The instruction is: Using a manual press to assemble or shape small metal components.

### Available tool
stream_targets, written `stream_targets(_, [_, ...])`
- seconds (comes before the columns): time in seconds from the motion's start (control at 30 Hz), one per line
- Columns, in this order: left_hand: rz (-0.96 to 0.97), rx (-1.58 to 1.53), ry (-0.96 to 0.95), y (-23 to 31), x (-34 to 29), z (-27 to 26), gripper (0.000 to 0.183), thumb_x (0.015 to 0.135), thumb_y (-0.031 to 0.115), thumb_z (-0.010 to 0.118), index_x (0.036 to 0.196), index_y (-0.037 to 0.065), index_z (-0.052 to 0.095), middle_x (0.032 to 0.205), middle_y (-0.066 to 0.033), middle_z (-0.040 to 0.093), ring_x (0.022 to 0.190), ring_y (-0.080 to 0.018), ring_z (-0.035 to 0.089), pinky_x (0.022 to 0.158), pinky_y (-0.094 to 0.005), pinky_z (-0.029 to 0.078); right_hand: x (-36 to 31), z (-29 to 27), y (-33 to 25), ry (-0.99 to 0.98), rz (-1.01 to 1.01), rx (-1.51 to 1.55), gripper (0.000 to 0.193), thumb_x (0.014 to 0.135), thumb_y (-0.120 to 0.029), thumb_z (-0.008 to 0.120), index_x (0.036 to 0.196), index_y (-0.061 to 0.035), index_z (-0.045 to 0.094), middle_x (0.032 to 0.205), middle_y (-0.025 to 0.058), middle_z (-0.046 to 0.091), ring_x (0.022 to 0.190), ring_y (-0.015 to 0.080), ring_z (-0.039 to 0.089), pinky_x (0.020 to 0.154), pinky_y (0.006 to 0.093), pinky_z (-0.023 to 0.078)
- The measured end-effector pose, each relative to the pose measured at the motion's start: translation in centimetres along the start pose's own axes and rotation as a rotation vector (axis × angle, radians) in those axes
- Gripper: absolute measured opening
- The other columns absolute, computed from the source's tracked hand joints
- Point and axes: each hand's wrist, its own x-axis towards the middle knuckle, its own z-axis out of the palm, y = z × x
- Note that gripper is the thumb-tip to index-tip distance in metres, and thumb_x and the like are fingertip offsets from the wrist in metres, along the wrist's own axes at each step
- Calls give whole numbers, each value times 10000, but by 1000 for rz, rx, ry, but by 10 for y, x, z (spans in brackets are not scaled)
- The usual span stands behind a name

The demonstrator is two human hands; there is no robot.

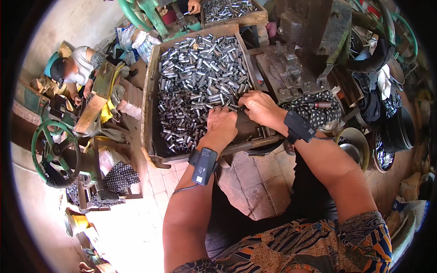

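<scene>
Wooden tray (148, 98): large, shallow, landmark for this entry. Heaped with short silver metal tubes (200, 73), densest at its middle and far side, thinner toward the near edge.

Left hand (221, 125): palm down at the near edge of the tray, fingers curled onto the tubes; grip half-clenched, and whether it grasps a tube cannot be told. A black wrist device (204, 164) with a cable sits just below the tray's near rim.

Right hand (258, 107): at the tray's near right corner, just beside the left hand, fingers bent down among the tubes; what the grip holds is hidden.

Press machine (291, 68): dark metal, right of the tray.

Second tray (236, 11): beyond the far side, also holding tubes.

Another person (75, 68): seated well left of the tray.
</scene>
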Motion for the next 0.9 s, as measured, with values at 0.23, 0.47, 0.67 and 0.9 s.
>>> stream_targets(0.23, [-47,-58,-32,0,0,-2,236,651,58,606,876,52,677,987,-152,602,1021,-322,539,916,-417,384,-9,-12,-14,47,338,506,218,727,14,663,938,9,609,848,114,632,777,215,619,692,302,489])
stream_targets(0.47, [-208,-483,164,6,-4,-4,184,701,43,637,882,39,666,944,-166,611,876,-348,598,781,-418,464,-26,-16,-8,172,476,1136,210,804,11,657,1004,34,597,798,55,627,706,116,603,624,250,485])
stream_targets(0.67, [-310,-1484,226,11,-7,-9,48,807,-47,594,841,-42,627,765,-85,630,586,-134,619,555,-222,500,-31,-36,-18,328,574,1291,160,827,-23,659,966,34,606,800,88,653,697,144,650,593,237,520])
stream_targets(0.9, [-368,-1916,292,23,-16,-20,85,808,-67,578,886,-41,600,821,-118,633,667,-205,651,658,-298,565,-30,-36,-28,390,582,1397,118,826,1,650,930,31,604,818,99,652,704,171,660,598,247,547])
